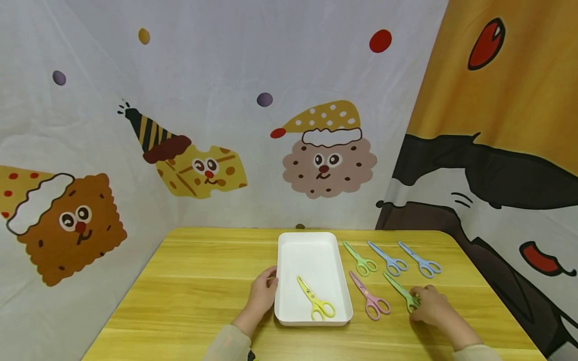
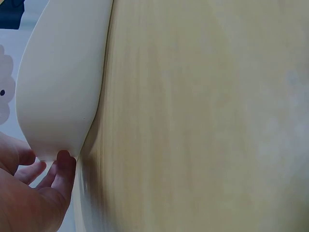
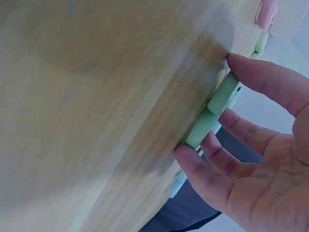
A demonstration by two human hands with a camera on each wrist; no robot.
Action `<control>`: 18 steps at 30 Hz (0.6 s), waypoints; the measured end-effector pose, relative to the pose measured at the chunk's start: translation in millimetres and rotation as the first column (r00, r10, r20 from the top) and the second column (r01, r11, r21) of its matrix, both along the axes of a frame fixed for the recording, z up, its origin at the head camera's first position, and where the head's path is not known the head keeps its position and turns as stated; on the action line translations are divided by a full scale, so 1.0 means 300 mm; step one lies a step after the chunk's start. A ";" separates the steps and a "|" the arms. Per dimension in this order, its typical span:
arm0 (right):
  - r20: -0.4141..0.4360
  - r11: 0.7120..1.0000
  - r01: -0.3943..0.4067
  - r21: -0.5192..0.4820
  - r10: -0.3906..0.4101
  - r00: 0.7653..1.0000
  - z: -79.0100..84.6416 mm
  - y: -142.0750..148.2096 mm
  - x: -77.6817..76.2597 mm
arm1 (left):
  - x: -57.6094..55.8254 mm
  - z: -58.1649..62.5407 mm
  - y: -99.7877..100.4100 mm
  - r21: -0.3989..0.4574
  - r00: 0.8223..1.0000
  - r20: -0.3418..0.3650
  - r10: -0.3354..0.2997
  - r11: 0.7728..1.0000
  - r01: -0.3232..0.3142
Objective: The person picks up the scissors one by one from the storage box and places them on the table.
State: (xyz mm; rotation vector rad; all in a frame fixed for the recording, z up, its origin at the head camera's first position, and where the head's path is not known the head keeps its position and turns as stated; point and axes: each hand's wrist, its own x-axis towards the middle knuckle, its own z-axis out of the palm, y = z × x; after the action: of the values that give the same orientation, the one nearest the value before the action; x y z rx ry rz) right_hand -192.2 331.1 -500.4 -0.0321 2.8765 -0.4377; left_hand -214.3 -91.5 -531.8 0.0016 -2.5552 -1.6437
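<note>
A white rectangular tray [image 1: 311, 250] stands on the table with yellow scissors [image 1: 316, 301] lying inside it. My left hand [image 1: 263, 290] touches the tray's left side, and its fingertips [image 2: 65, 162] rest against the outer wall in the left wrist view. To the right, my right hand [image 1: 431, 305] holds the handles of green scissors [image 1: 396, 286] that lie on the table. Thumb and fingers stand on either side of the green handle loops [image 3: 212, 111] in the right wrist view. Pink scissors [image 1: 368, 296] lie between the tray and these green ones.
Behind the right hand lie another pair of green scissors [image 1: 359, 258], blue scissors [image 1: 387, 258] and more blue scissors [image 1: 420, 259]. The wooden table [image 1: 189, 291] reaches back to a printed cloth [image 1: 217, 75] with cartoon figures.
</note>
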 end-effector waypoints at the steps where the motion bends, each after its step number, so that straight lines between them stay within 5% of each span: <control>1: -0.006 1.000 0.002 -0.001 -0.002 1.000 -0.001 0.000 0.001 | 0.000 -0.001 0.000 -0.001 1.000 -0.006 -0.002 1.000 0.002; 18: -0.036 0.999 0.032 0.000 -0.032 0.999 0.005 -0.017 0.009 | -0.009 -0.009 -0.002 0.002 1.000 -0.013 -0.002 1.000 0.002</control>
State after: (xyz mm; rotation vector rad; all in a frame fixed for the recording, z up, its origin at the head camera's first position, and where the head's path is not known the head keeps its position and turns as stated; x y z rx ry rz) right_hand -189.5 326.1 -498.8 0.0058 2.9164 -0.4471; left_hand -217.1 -92.0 -534.5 -0.0111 -2.5447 -1.6410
